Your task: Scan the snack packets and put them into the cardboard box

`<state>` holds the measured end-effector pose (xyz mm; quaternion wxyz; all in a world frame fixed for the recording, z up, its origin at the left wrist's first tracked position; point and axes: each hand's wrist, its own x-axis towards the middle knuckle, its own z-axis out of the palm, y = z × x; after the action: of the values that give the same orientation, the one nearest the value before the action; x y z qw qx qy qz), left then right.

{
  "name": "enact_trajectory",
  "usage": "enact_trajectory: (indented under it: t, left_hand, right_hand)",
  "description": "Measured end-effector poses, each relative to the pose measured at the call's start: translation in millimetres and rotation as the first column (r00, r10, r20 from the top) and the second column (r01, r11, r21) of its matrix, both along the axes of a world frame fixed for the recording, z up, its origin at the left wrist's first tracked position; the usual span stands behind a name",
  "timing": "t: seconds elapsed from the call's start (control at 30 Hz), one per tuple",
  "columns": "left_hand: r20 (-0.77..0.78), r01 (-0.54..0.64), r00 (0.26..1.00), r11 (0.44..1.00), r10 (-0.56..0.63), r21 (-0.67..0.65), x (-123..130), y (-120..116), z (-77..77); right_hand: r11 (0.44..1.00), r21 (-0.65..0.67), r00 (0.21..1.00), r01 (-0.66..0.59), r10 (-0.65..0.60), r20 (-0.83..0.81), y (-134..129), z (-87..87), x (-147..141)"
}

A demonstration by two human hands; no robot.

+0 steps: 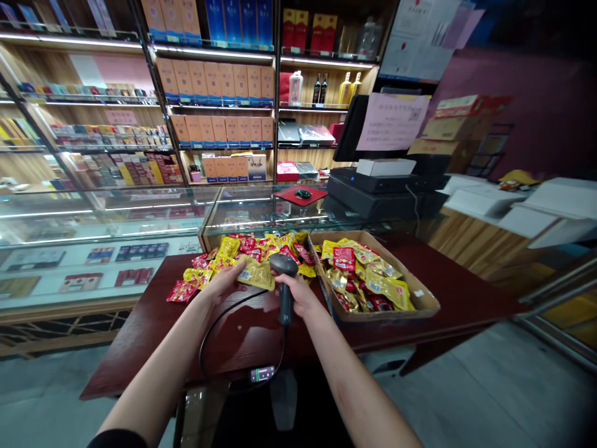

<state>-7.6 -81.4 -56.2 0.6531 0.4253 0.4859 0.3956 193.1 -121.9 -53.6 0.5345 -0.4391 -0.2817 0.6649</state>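
From where I stand, the person at the dark red table has both hands occupied. The left hand pinches a gold packet by its near-left end, and the packet points away from those fingers toward the other hand, a pale printed label showing on its face. The right hand is wrapped around the grip of a black barcode scanner, whose rounded head sits right at the packet's far end; I can't tell whether the two touch. So the packet lies between the hands, raised in front of a loose pile of red and yellow packets spread along the back of the table, just beyond the left hand.

To the right of the scanner, near but apart from the right hand, stands an open cardboard box well filled with more gold and red packets. A black cable drops from the scanner's handle and loops over the tabletop below the hands. At the table's near edge, between the forearms, is a small device with a lit screen. Behind the pile runs a glass display counter.
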Motion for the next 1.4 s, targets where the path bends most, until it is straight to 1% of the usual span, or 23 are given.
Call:
enact_trajectory:
  t: [0.1, 0.17, 0.27, 0.33, 0.47, 0.53, 0.63, 0.73, 0.83, 0.97, 1.03, 1.1, 1.17, 1.23, 1.3, 1.4]
  left_hand:
    - [-0.031, 0.108, 0.994, 0.994, -0.109, -0.023, -1, -1, -3.8]
    - [-0.026, 0.149, 0.988, 0.988, -0.150, -0.027, 0, -1, -5.7]
    - [0.034, 0.124, 0.992, 0.990, -0.122, -0.067, 3, 2, -5.7]
    - [0.069, 0.107, 0.993, 0.988, -0.100, -0.111, 6, 4, -3.6]
    - [0.130, 0.155, 0.982, 0.976, -0.135, -0.156, 11, 7, 3.1]
    - [0.141, 0.171, 0.979, 0.970, -0.147, -0.173, 13, 10, 5.7]
    - [0.128, 0.164, 0.982, 0.970, -0.142, -0.181, 12, 20, 8.6]
    - [0.089, 0.125, 0.990, 0.977, -0.111, -0.170, 8, 39, 13.5]
    - [0.029, 0.091, 0.996, 0.985, -0.087, -0.149, 5, 60, 24.2]
    - [-0.036, 0.122, 0.991, 0.987, -0.126, -0.105, 5, 84, 45.7]
    - [-0.055, 0.127, 0.990, 0.988, -0.132, -0.091, 7, 92, 54.8]
    - [-0.047, 0.140, 0.988, 0.988, -0.144, -0.069, 9, 96, 59.4]
    - [-0.049, 0.167, 0.984, 0.984, -0.170, -0.061, 12, 96, 58.3]
    - [-0.074, 0.180, 0.980, 0.980, -0.187, -0.082, 15, 94, 52.0]
    - [-0.093, 0.167, 0.980, 0.981, -0.177, -0.102, 18, 90, 42.9]
    - [-0.087, 0.142, 0.984, 0.982, -0.154, -0.125, 22, 83, 30.1]
  right_hand:
    - [0.998, 0.035, 0.993, 0.043, -0.046, 0.108, 4, 1.9, 1]
    - [0.996, 0.081, 0.990, 0.035, -0.046, 0.131, 7, 1.5, 0]
    - [0.994, 0.113, 0.991, 0.013, -0.028, 0.130, 11, -0.5, 0]
    - [0.994, 0.108, 0.990, 0.033, -0.048, 0.133, 13, -1.3, 1]
    - [0.986, 0.117, 0.983, 0.120, -0.134, 0.123, 15, 0.2, 7]
    - [0.984, 0.116, 0.983, 0.132, -0.146, 0.114, 16, 1.6, 10]
    - [0.986, 0.109, 0.986, 0.125, -0.136, 0.099, 17, 2.5, 13]
    - [0.981, 0.140, 0.986, 0.135, -0.146, 0.074, 17, 3.5, 13]
    - [0.985, 0.141, 0.984, 0.102, -0.120, 0.129, 15, 8.8, 6]
    - [0.986, 0.164, 0.971, 0.026, -0.065, 0.231, 7, 25.0, -7]
    - [0.982, 0.183, 0.970, -0.045, -0.001, 0.243, 2, 34.0, -13]
    - [0.976, 0.184, 0.965, -0.120, 0.071, 0.253, -3, 40.1, -20]
    - [0.973, 0.161, 0.955, -0.164, 0.116, 0.272, -10, 40.9, -26]
    - [0.975, 0.117, 0.942, -0.188, 0.145, 0.301, -16, 35.7, -33]
    - [0.976, 0.080, 0.925, -0.202, 0.163, 0.344, -23, 25.6, -39]
    - [0.976, 0.059, 0.902, -0.210, 0.170, 0.398, -32, 6.2, -48]
